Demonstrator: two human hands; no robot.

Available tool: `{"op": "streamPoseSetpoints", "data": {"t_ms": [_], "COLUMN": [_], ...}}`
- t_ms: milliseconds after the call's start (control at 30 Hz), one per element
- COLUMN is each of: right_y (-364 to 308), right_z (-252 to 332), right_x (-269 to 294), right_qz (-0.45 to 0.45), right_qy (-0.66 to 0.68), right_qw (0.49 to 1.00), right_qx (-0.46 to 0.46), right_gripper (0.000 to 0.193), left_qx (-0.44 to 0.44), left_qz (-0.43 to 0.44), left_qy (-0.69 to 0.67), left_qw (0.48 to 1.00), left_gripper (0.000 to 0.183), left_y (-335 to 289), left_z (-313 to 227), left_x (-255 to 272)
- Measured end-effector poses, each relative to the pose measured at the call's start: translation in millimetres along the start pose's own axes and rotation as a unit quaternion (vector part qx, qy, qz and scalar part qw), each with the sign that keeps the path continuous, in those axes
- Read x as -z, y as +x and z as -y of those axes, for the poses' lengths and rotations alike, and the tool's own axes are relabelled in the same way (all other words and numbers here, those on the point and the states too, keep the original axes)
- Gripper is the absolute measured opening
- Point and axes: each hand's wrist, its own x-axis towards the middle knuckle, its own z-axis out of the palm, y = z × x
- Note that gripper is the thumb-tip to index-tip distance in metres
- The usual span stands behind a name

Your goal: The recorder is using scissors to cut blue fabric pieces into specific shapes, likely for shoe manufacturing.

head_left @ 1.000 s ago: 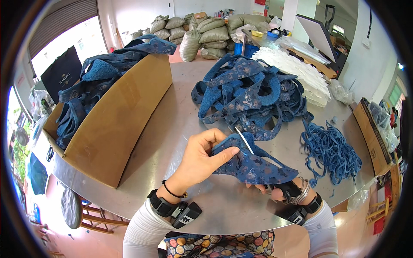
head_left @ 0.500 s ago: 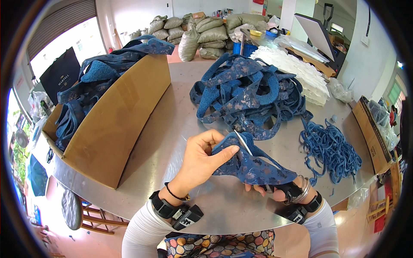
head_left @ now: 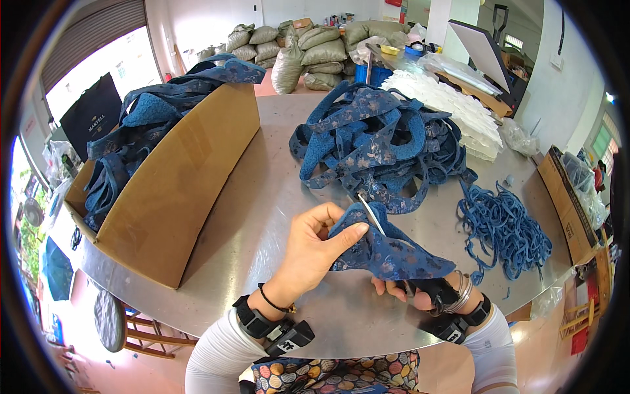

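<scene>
My left hand (head_left: 307, 249) pinches a blue flower-patterned strip of fabric (head_left: 400, 256) between thumb and fingers, above the near part of the table. The fabric droops to the right over my right hand (head_left: 425, 299), which is closed round the dark handles of a pair of scissors. A pale scissor blade (head_left: 372, 215) shows above the fabric's upper edge, pointing up and left, close to my left fingertips. Most of the scissors and part of my right hand are hidden by the fabric. Just beyond lies a tangled heap of wide blue fabric strips (head_left: 367, 131).
A cardboard box (head_left: 203, 177) with more blue strips stands at left on the metal table (head_left: 262, 203). At right lies a pile of thin blue trimmings (head_left: 502, 230), beside another cardboard box (head_left: 567, 207). White sheets (head_left: 446, 111) are stacked behind the heap. A stool (head_left: 110, 320) stands at lower left.
My left hand and the pinched end of the fabric have shifted slightly to the right. The right hand with the scissors has barely moved.
</scene>
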Motion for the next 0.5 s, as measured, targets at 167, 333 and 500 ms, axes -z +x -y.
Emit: {"op": "streamPoseSetpoints", "data": {"t_ms": [167,333,500], "right_y": [4,2,-3], "right_z": [6,17,7], "right_x": [-6,-5,-4], "right_qz": [-0.016,0.016,0.031], "right_qy": [0.007,0.009,0.016], "right_qw": [0.999,0.998,0.998], "right_qx": [0.03,-0.058,-0.054], "right_gripper": [0.059,0.062,0.063], "left_qx": [-0.011,0.0,0.006], "left_qz": [-0.02,-0.028,-0.041], "left_qy": [0.003,-0.004,-0.007], "left_qw": [1.0,1.0,0.999], "left_gripper": [0.014,0.013,0.013], "left_y": [-3,-5,-5], "left_z": [6,7,11], "left_x": [-3,-5,-6]}}
